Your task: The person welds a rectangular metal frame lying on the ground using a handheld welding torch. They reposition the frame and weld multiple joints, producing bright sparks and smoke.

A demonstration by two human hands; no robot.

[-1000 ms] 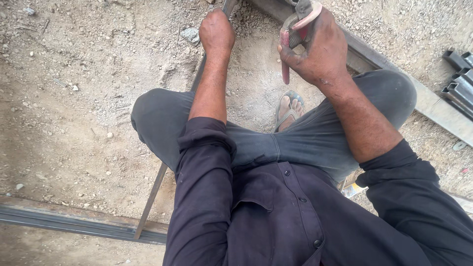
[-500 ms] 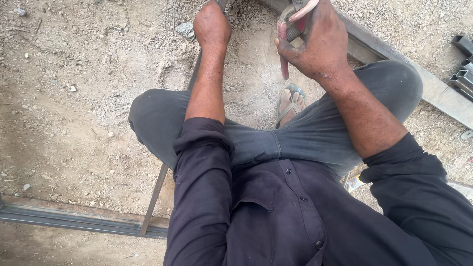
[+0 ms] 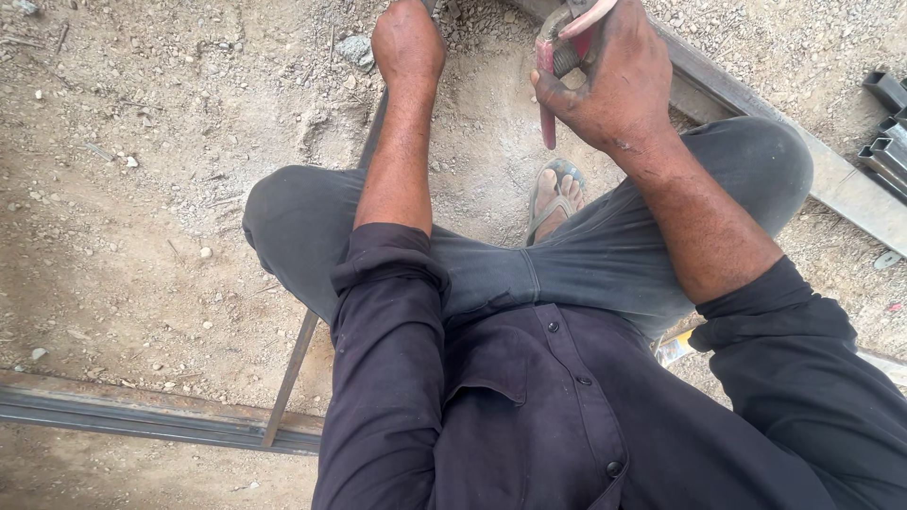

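— What is the right hand point(image 3: 614, 80) doing?

— It is clenching around a red-handled tool point(image 3: 551, 71) near the top edge, fingers wrapping the grips; the tool's head is running out of view.

— And the left hand point(image 3: 408, 42)?

— It is reaching forward, knuckles up, pressing down at the far end of a thin steel bar point(image 3: 293, 373). Whether its fingers are closing on the bar, I cannot tell.

— Where is the bar lying?

— It is running under the person's bent leg across the dirt ground point(image 3: 142, 189), meeting a steel rail point(image 3: 123, 411) at lower left.

— Anything else nearby?

— A sandalled foot point(image 3: 556, 194) is showing between the knees, and metal channel offcuts point(image 3: 888, 132) are lying at the right edge.
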